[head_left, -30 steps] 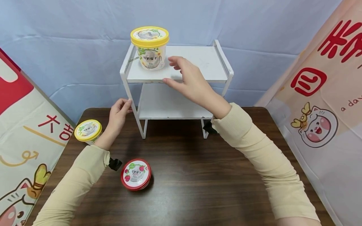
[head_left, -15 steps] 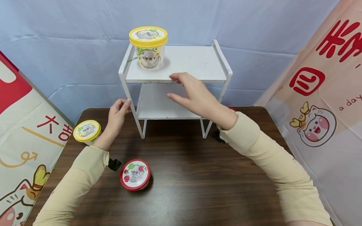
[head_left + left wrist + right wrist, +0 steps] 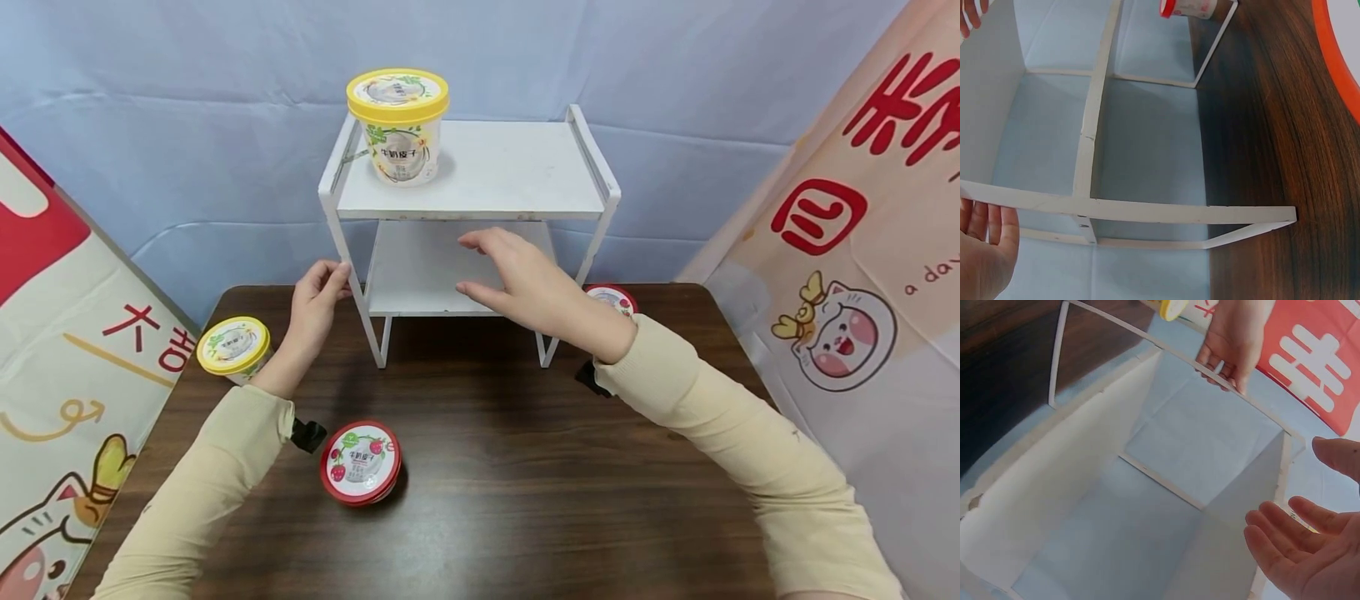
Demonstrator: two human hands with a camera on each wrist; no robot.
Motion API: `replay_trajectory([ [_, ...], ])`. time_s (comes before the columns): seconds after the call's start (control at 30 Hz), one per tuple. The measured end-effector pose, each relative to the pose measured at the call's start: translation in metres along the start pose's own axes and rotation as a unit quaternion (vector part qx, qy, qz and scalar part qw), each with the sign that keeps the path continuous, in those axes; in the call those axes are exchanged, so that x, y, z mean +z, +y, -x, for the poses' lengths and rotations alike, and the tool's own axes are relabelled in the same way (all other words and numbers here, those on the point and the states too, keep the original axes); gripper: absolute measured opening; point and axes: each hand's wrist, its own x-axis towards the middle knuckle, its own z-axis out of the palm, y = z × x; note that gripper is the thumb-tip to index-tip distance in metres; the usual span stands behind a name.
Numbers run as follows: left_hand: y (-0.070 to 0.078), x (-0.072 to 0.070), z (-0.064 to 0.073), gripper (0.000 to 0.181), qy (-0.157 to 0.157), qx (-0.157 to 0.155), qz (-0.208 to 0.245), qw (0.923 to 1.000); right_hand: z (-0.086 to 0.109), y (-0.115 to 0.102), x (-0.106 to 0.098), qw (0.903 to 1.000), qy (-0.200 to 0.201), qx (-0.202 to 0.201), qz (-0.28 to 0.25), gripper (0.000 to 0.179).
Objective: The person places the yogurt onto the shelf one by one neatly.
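Note:
A white two-tier shelf rack (image 3: 510, 171) stands at the back of the table. My left hand (image 3: 315, 304) holds its left front leg, fingers and thumb at the bar about level with the lower board. In front of the lower board hovers my right hand (image 3: 528, 287), fingers loosely curved, thumb apart, nothing between them. A yellow-lidded tub (image 3: 403, 150) is upright on the left part of the top board. The right wrist view shows the left hand (image 3: 1234, 347) at the rack's side bar, with the right hand (image 3: 1310, 550) in the foreground.
On the dark wooden table (image 3: 510, 483), another yellow-lidded tub (image 3: 234, 346) stands left of the rack. A red-lidded tub (image 3: 362, 463) sits front left. A second red-lidded tub (image 3: 615, 297) is partly hidden behind the right forearm. Printed banners flank both sides.
My right hand has come down from beside the tub on the top board to in front of the lower board. The red-lidded tub behind that forearm has come into view. My left hand stays put.

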Motion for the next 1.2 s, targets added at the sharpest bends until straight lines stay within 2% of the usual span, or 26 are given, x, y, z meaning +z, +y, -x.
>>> replay_trajectory([
  [0.2,0.010,0.002,0.004,0.020,-0.009,0.006,-0.020,0.9997,0.008,0.004,0.007,0.9999,-0.012,-0.003,-0.002,0.049],
  [0.3,0.007,0.002,0.003,0.023,-0.007,0.005,-0.026,0.9996,0.012,0.005,0.010,0.9998,-0.021,-0.003,-0.001,0.049],
  [0.5,-0.015,-0.003,-0.006,0.026,-0.001,0.008,-0.027,0.9996,0.017,0.009,0.016,0.9993,-0.034,-0.002,0.013,0.049],
  [0.6,-0.020,-0.004,-0.007,0.026,0.000,0.013,-0.031,0.9994,0.020,0.011,0.020,0.9991,-0.037,-0.004,0.019,0.049],
  [0.93,-0.020,-0.003,-0.006,0.021,0.002,0.017,-0.022,0.9996,0.031,0.020,0.036,0.9954,-0.090,0.006,0.035,0.053],
  [1.2,-0.016,-0.003,-0.005,0.026,0.005,0.009,-0.018,0.9998,0.041,0.027,0.049,0.9906,-0.125,0.015,0.052,0.053],
])
